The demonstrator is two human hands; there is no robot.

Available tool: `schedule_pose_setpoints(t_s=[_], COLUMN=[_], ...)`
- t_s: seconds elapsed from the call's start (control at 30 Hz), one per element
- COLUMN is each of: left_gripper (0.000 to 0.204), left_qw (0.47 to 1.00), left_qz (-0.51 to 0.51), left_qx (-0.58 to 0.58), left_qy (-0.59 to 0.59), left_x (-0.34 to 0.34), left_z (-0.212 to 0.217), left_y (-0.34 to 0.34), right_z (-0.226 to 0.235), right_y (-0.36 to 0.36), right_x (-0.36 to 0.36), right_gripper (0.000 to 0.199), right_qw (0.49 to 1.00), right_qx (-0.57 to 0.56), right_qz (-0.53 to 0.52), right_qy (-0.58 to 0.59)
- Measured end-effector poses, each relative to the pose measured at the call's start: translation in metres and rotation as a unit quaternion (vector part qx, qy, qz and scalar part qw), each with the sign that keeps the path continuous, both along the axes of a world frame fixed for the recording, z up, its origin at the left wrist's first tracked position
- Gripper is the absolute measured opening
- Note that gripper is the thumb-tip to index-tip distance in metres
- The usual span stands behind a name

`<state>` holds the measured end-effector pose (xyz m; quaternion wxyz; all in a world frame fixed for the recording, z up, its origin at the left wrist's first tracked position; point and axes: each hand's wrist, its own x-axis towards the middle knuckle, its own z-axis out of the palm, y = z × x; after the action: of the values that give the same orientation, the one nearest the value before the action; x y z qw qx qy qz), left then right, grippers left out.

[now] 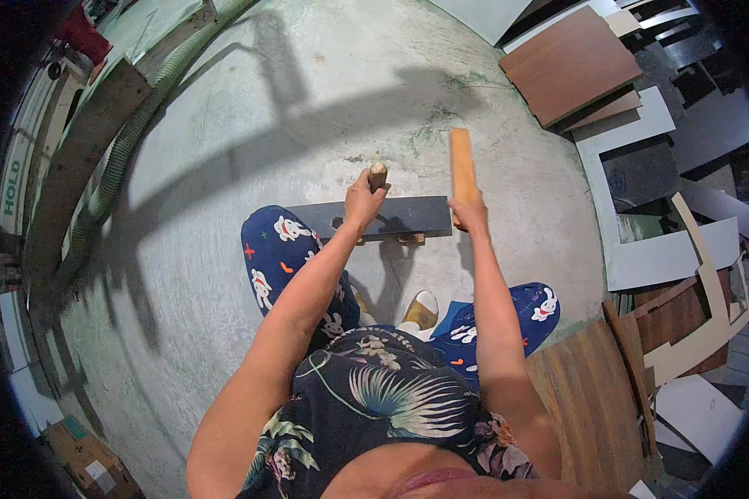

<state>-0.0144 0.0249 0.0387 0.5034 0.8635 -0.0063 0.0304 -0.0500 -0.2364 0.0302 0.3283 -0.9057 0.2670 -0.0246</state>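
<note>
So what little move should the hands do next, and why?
Maybe bring the bar left, over the handle: the left hand holds the handle with its end facing up, and the right hand has the bar off to the side.

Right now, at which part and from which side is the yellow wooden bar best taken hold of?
The yellow wooden bar is probably best gripped by its near end, from the right, wrapping across its narrow width. It is long, straight and points forward; the right hand holds it there, leaving the far part free.
</note>
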Motion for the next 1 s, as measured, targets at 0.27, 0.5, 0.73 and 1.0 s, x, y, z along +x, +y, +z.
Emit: schedule_pose_setpoints(t_s=[0.27,0.5,0.73,1.0], left_gripper=[0.04,0.042,0.044,0.042], left_qw=[1.0,0.998,1.0,0.999], left_qz=[0.003,-0.007,-0.015,-0.024], left_qx=[-0.02,-0.011,-0.021,0.008], left_qy=[-0.002,0.061,0.01,0.023], left_x=[-0.004,-0.001,0.001,0.002], left_z=[-0.002,-0.005,-0.011,-0.01], left_y=[-0.001,-0.001,-0.003,-0.001], right_z=[0.013,-0.006,-0.01,-0.003], right_y=[0.057,0.056,0.054,0.059], right_x=[-0.003,-0.017,-0.016,-0.019], right_gripper=[0.074,0.075,0.076,0.078], right_qw=[0.992,0.975,0.974,0.972], right_qx=[0.013,0.007,0.018,0.001], right_qz=[0.107,0.138,0.151,0.152], right_qy=[0.065,0.176,0.171,0.178])
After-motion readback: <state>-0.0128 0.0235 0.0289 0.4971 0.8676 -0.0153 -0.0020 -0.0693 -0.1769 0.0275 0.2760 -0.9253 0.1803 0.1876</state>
